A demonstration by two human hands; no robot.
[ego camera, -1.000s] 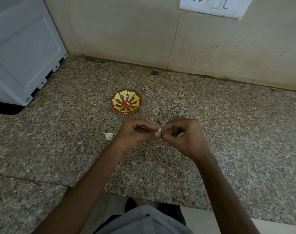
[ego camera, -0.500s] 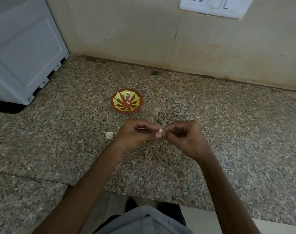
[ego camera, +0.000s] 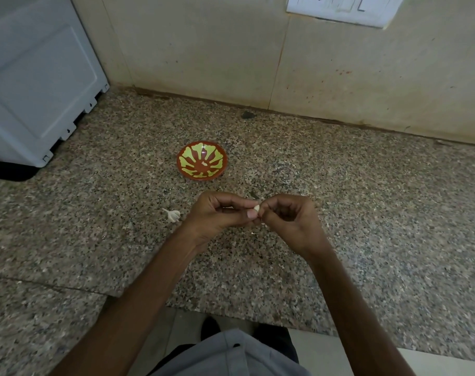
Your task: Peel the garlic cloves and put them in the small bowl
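One garlic clove [ego camera: 256,207] sits between the two hands, held above the near middle of the counter [ego camera: 366,213]. The left hand [ego camera: 220,213] pinches it between thumb and forefinger, with the other fingers curled under. The right hand [ego camera: 290,218] pinches at the clove's right side with its fingertips, apparently picking at the skin. How much skin is left on it is too small to tell.

The clove is tiny and likely slick where it is bare. A hard tug from the right hand could pop it out of the left pinch, onto the stone or over the near edge to the floor. The skin may also tear into flakes that cling to the fingers and ride along into the bowl.

A few pale scraps [ego camera: 255,232] lie on the counter just near of the hands. Left of the left hand lies the rest of the garlic head [ego camera: 172,215], close by. The small bowl [ego camera: 201,178] stands farther off, slightly left and apart from the hands. A pale speck lies at its bottom, perhaps a clove. Only speckled stone shows between hands and bowl. A white appliance [ego camera: 35,85] fills the far left, and a switch plate [ego camera: 339,9] is on the wall.
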